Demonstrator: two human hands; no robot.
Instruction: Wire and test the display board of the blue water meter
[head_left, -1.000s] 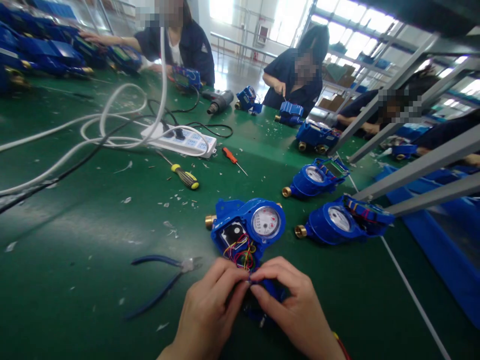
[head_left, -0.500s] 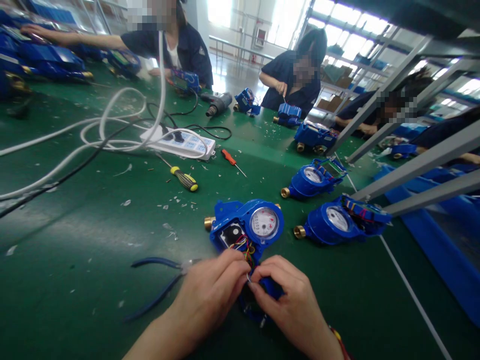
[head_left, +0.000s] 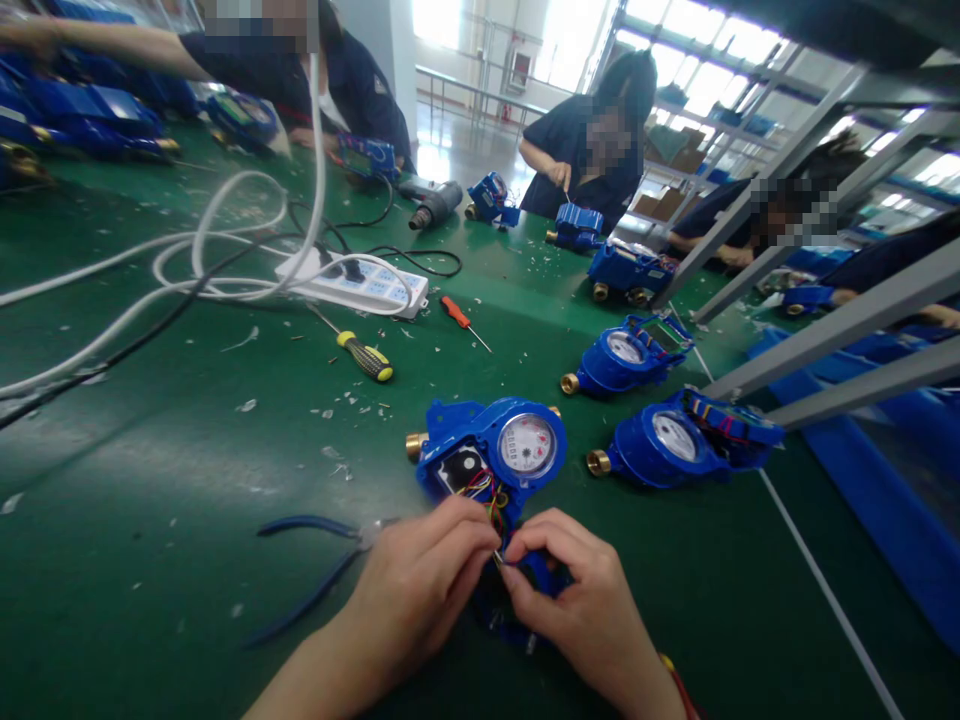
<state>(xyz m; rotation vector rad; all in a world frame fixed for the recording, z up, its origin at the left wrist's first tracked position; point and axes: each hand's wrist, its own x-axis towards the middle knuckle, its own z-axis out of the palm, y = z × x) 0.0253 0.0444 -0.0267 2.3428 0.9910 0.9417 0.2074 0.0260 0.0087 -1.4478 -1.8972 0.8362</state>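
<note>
1. Two bare hands are working over a blue meter (head_left: 471, 432), which is lying dial up on the green table (head_left: 187, 450), just ahead of the person.
2. Left hand (head_left: 427, 570): thumb and fingers are pinching a thin wire (head_left: 499, 559) at the meter's near edge; the fingertips are partly hiding behind the hand.
3. Right hand (head_left: 581, 580): thumb and forefinger are closing on the same spot, nearly touching the left fingertips.
4. Coloured leads (head_left: 480, 484) are lying loosely bunched in the meter's uncovered compartment, beside the dial (head_left: 527, 446).
5. Blue-handled pliers (head_left: 307, 522) are lying spread, left of the meter; the left hand is partly covering their head.
6. A yellow-and-black screwdriver (head_left: 365, 357) and an orange screwdriver (head_left: 455, 312) are resting beyond, near a white power strip (head_left: 367, 287).
7. Two further meters, a nearer one (head_left: 649, 452) and a farther one (head_left: 604, 365), are sitting to the right.
8. Across the table, a co-worker (head_left: 577, 140) is holding a thin tool at another meter (head_left: 579, 222).
</note>
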